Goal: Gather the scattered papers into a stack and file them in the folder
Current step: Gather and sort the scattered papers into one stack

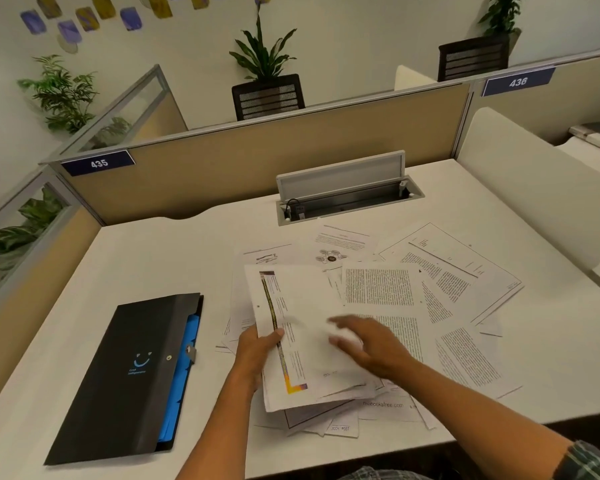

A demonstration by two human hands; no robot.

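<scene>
Several printed papers point(440, 282) lie scattered and overlapping across the middle and right of the white desk point(187, 258). My left hand point(257, 351) grips the left edge of a small stack of sheets point(302, 306) whose top page has a coloured border. My right hand point(371, 344) hovers over that stack with fingers spread, blurred by motion. A black folder point(129, 372) with blue inner pockets lies closed at the left of the desk, apart from the papers.
An open cable tray point(347, 199) with a raised lid sits at the back of the desk. Beige partitions point(257, 143) labelled 435 and 436 enclose the desk. A white divider point(534, 188) stands at the right.
</scene>
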